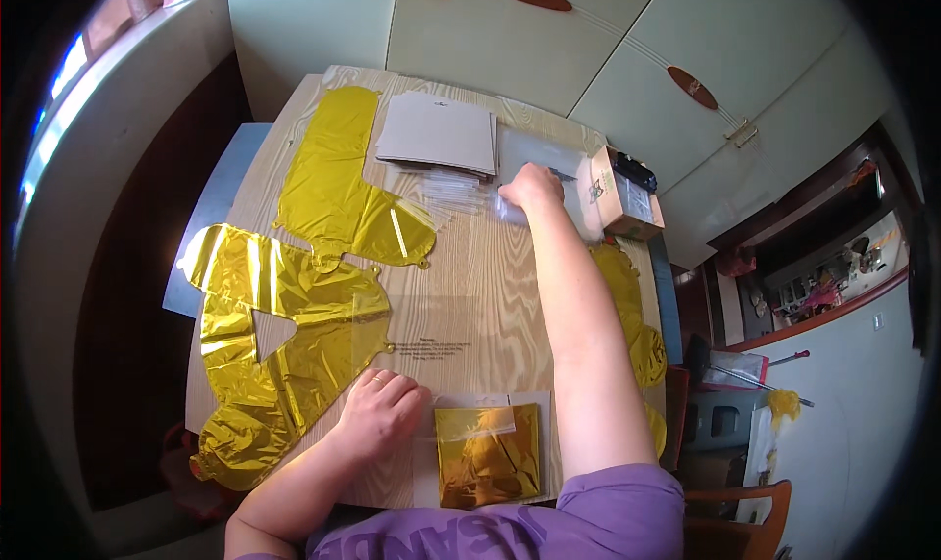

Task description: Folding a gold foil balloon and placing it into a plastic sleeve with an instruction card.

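- The right hand [529, 186] reaches far across the wooden table [480, 295]. It rests on some clear plastic bags [549, 183]. Its fingers curl down on them, but I cannot tell if it is gripping a bag or only touching.
- The clear bags are hard to see. They look almost like the table under them.
- The left hand [380, 411] lies flat and loose near the front edge. It presses on a clear bag with a folded gold balloon [487, 454] inside. The hand covers the bag's left edge.
- A clear straw [477, 427] lies on top of that folded balloon.
- The right arm hides part of another gold balloon [635, 315] on the right side of the table.
- Two big flat gold balloons lie on the left. One is shaped like a boot [343, 183]. The other has a triangle hole [270, 349] and hangs over the table edge.
- A stack of grey cards [438, 132] sits at the back.
- A small cardboard box [622, 193] stands just beside the right hand.
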### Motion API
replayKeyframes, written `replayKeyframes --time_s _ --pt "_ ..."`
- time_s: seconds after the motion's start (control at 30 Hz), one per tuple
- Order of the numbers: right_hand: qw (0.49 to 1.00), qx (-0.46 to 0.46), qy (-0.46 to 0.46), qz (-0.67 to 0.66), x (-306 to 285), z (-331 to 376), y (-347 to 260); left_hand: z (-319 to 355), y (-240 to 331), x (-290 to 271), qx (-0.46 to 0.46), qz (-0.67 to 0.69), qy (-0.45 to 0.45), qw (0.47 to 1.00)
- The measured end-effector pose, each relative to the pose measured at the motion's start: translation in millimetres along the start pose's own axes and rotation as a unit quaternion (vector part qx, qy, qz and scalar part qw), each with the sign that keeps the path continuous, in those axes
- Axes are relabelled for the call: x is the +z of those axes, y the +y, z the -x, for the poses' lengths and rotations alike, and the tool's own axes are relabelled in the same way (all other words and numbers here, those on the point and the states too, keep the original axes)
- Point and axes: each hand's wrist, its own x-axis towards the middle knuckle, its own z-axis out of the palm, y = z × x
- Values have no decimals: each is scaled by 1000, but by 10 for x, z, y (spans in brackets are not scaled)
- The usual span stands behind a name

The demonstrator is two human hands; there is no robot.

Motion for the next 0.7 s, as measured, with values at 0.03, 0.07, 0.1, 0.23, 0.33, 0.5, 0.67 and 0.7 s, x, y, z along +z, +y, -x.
replayKeyframes --time_s 0.03,0.07,0.1,0.23,0.33,0.5,0.67,0.7 --pt "1000 -1 5 6 0 15 -5 -9 5 -9 0 2 0 1000" --pt "1000 -3 -2 14 25 -20 1 -10 9 -14 0 4 -1 1000" --pt "1000 -3 -8 21 36 -71 12 -9 6 -11 1 3 -2 1000" --pt "999 -3 5 36 94 -144 63 -10 4 -13 3 2 -6 1000" --pt "999 -15 6 33 90 -45 8 -5 11 -13 0 3 -7 1000" --pt "999 -16 22 44 104 -18 -15 5 6 5 -5 2 -10 1000" --pt "997 -12 34 73 256 -200 26 5 -5 20 -1 1 -15 1000" --pt "996 -15 53 65 289 -201 29 10 -6 20 -2 0 -14 1000"
